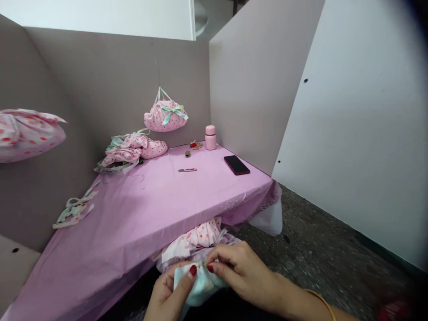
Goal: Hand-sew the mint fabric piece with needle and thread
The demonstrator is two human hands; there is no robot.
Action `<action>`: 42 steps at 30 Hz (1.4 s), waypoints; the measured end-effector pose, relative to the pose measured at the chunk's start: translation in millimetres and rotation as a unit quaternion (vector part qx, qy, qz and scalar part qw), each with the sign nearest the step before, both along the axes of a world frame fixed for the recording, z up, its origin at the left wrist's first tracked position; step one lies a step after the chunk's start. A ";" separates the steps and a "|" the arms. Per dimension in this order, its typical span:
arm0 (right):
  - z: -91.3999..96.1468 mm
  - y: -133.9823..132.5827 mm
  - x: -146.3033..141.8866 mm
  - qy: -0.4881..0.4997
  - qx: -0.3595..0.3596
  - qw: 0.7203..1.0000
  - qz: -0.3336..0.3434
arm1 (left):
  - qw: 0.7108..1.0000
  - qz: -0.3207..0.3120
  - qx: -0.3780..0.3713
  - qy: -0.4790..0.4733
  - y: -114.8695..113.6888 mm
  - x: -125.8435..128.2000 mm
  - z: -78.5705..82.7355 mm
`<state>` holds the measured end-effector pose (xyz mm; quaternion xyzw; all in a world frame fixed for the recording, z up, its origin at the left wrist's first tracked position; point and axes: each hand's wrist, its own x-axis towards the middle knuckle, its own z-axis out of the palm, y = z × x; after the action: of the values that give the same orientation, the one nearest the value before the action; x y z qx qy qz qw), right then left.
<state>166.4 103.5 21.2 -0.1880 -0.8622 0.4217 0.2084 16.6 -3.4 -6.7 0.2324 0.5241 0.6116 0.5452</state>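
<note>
While both hands pinch it at the gathered neck, a pale aqua cloth bundle sits at approx 6 o'clock, just off the table edge. L hand is under it; R hand, w/ gold bangle, comes in from 4 o'clock. Fingers of both are together, clamped on the cloth. Pink dotted fabric lies just behind. On the pink-covered table: black smartphone at 1 o'clock, pink flask at 12, small snips nearby, crumpled pink-and-aqua fabric at 11.
</note>
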 end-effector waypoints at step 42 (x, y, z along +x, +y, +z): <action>-5.6 -2.2 -3.0 0.048 0.010 0.999 0.024 | 1.000 0.014 0.002 -0.020 -0.4 0.1 -5.2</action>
<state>163.4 101.3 15.6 -0.1447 -0.8594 0.4268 0.2415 16.7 -3.8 -11.9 0.2139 0.5152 0.6244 0.5468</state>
